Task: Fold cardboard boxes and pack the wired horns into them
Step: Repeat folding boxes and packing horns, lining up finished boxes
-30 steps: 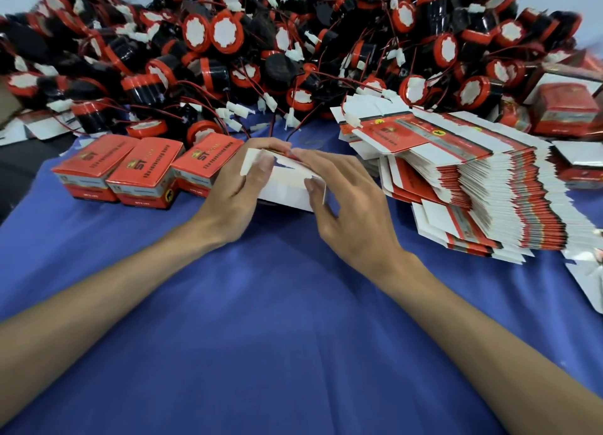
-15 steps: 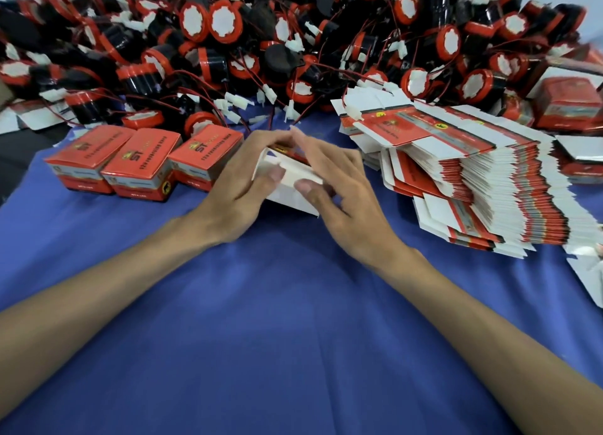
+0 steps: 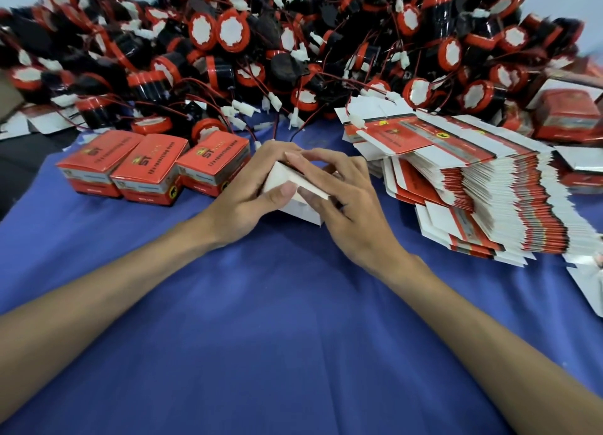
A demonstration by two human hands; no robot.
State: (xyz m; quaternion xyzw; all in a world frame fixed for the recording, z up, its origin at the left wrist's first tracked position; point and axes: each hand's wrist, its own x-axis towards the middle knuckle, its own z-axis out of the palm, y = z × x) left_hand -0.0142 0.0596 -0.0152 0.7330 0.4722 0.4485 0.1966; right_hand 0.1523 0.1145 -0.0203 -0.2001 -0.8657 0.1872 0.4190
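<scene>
A white-sided cardboard box (image 3: 295,191), partly folded, sits between my two hands at the middle of the blue cloth. My left hand (image 3: 251,194) holds its left side, thumb on a white flap. My right hand (image 3: 346,199) grips its right side with curled fingers over the top. A big heap of black-and-red wired horns (image 3: 293,52) with white connectors fills the back. A slanting stack of flat red-and-white box blanks (image 3: 483,186) lies to the right.
Three closed red boxes (image 3: 146,168) stand in a row left of my hands. More red boxes (image 3: 567,114) sit at the far right. Blue cloth (image 3: 293,320) covers the table toward me. A loose white blank (image 3: 587,287) lies at the right edge.
The box has gone from lying flatter to being squeezed between both hands. My fingers have closed in over its top and a white flap now stands up.
</scene>
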